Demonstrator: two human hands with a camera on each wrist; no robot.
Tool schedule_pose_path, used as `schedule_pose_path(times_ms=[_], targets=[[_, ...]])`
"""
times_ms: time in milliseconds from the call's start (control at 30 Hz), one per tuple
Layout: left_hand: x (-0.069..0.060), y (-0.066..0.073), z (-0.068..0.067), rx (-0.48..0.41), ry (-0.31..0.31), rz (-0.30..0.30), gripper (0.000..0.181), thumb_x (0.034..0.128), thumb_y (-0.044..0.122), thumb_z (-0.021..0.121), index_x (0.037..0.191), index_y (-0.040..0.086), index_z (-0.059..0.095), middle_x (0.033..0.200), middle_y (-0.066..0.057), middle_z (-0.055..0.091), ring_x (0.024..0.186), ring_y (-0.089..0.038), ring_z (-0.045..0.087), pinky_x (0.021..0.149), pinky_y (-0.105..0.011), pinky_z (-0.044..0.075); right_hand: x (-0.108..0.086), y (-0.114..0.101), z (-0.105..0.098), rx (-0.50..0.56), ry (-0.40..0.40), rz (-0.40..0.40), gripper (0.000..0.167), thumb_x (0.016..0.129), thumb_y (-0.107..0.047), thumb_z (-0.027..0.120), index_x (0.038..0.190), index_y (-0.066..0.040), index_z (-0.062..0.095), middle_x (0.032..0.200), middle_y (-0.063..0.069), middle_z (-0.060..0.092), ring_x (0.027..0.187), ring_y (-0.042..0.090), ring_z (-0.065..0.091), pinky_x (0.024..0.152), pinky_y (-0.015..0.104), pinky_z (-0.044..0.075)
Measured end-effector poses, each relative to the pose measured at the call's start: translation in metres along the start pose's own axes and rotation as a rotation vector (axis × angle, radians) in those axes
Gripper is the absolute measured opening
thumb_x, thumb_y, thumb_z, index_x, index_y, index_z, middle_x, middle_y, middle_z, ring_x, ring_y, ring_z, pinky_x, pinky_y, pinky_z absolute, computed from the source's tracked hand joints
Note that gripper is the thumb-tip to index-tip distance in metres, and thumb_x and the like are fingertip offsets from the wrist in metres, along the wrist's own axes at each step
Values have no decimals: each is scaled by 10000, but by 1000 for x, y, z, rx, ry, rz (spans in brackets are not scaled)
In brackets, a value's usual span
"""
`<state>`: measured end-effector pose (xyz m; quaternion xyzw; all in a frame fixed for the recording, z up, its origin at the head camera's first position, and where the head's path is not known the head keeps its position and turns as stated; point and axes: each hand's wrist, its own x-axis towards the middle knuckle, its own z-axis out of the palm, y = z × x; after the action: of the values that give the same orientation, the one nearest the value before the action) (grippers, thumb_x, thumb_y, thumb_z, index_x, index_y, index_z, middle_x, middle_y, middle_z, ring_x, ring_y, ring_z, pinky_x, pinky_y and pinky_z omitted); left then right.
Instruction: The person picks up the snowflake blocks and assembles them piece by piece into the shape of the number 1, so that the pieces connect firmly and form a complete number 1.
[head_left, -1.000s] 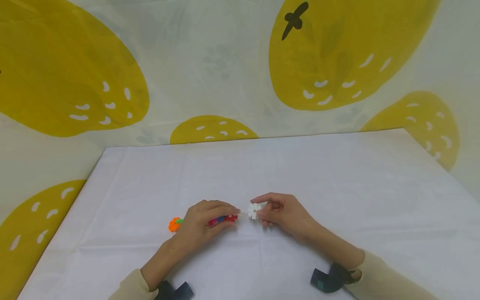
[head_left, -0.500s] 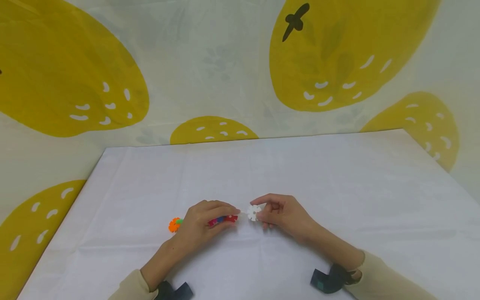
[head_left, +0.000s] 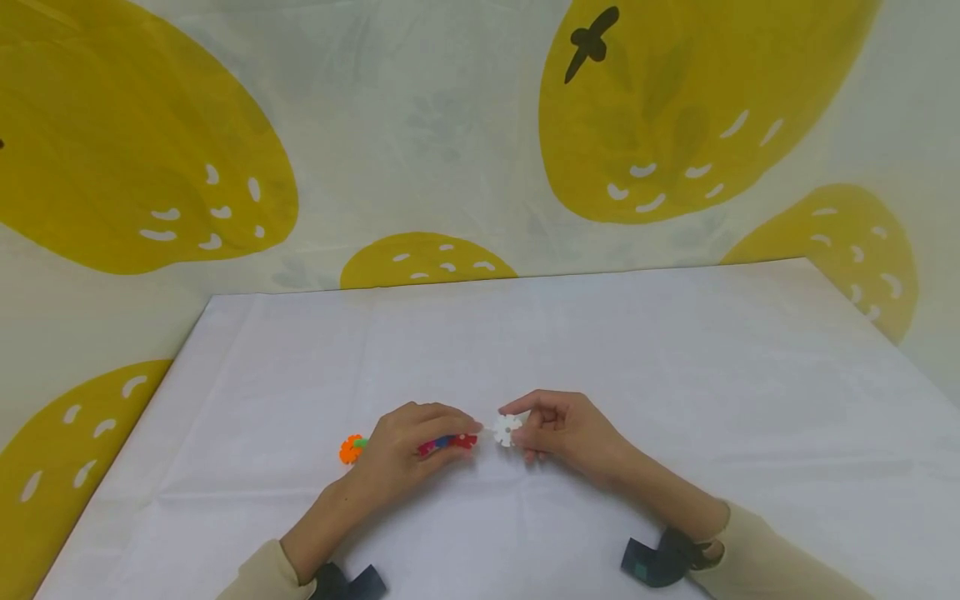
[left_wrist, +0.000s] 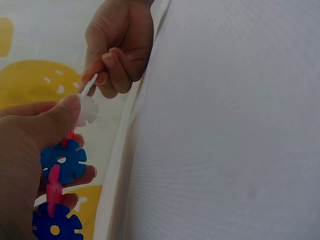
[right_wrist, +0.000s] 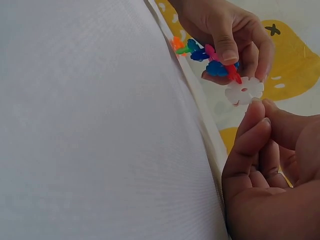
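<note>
My left hand (head_left: 412, 437) grips a chain of snowflake discs between thumb and fingers. An orange disc (head_left: 350, 449) and a green one stick out at its left end. Pink, blue and red discs (head_left: 467, 439) show between the fingers. A whitish translucent disc (left_wrist: 88, 111) ends the chain, under the left thumb in the left wrist view. My right hand (head_left: 570, 429) pinches another white snowflake disc (head_left: 507, 430), seen edge-on in the left wrist view. Its edge meets the translucent disc's rim; I cannot tell how deep the slots engage. Right fingertips hide most of it in the right wrist view.
Both hands work just above a white-covered table (head_left: 525, 333). Behind and beside it hangs a pale cloth (head_left: 420, 125) printed with yellow fruit shapes. Dark wrist-camera straps (head_left: 663, 558) sit by the beige sleeves.
The right hand and its white disc have dipped slightly toward the person and to the left. The left hand with the chain has shifted a touch to the right. Both grips stay the same.
</note>
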<state>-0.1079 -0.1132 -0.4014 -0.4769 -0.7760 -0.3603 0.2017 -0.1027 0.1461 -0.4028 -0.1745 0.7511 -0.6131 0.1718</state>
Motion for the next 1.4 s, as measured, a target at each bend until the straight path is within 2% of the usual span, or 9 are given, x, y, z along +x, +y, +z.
schedule_pose_path(times_ms=[200,500,600,767,967,1167,1400], targets=[[0,2,-1,-5,-26,-16,374,706,87,836,1054,144,714,1024,60,692,949,-85,646,776,-230,484,-1,0,0,2,-13,-10,329,869,-173,714,1179,-80,653,721,130,636,631,246,590,592,270,503],[-2,3,-1,5,-59,-17,375,715,87,827,1061,147,696,1029,72,687,946,-73,638,798,-260,491,-1,1,1,17,-37,-27,320,874,-149,706,1178,-64,649,712,127,639,628,238,586,589,261,496],[-2,4,-1,-7,-74,-43,363,722,86,825,1057,147,697,1040,84,681,959,-58,631,790,-237,480,0,2,1,16,-49,-28,318,877,-147,703,1179,-63,647,715,129,637,633,241,591,592,264,501],[-2,4,0,-51,-86,-53,378,725,43,815,1072,121,688,1047,58,680,974,-81,634,836,-226,492,0,3,1,15,-56,-26,319,878,-148,701,1180,-61,646,723,136,634,634,238,593,589,260,500],[-1,5,0,-106,-93,-3,423,719,-17,799,1107,79,660,1048,4,676,963,-114,644,842,-213,498,-1,3,1,37,-58,-14,327,878,-150,702,1185,-57,642,725,154,637,642,241,594,595,252,494],[0,4,0,-116,-100,44,436,707,-50,794,1104,56,649,1044,-30,674,972,-136,648,846,-218,498,-1,3,2,60,-72,-19,326,879,-135,697,1184,-38,634,732,165,640,648,242,604,597,252,500],[1,4,0,-103,-88,78,454,697,-47,795,1120,33,652,991,-32,691,951,-121,658,847,-226,500,-2,4,2,96,-90,-39,325,882,-110,689,1182,-9,617,741,183,628,663,302,628,614,261,509]])
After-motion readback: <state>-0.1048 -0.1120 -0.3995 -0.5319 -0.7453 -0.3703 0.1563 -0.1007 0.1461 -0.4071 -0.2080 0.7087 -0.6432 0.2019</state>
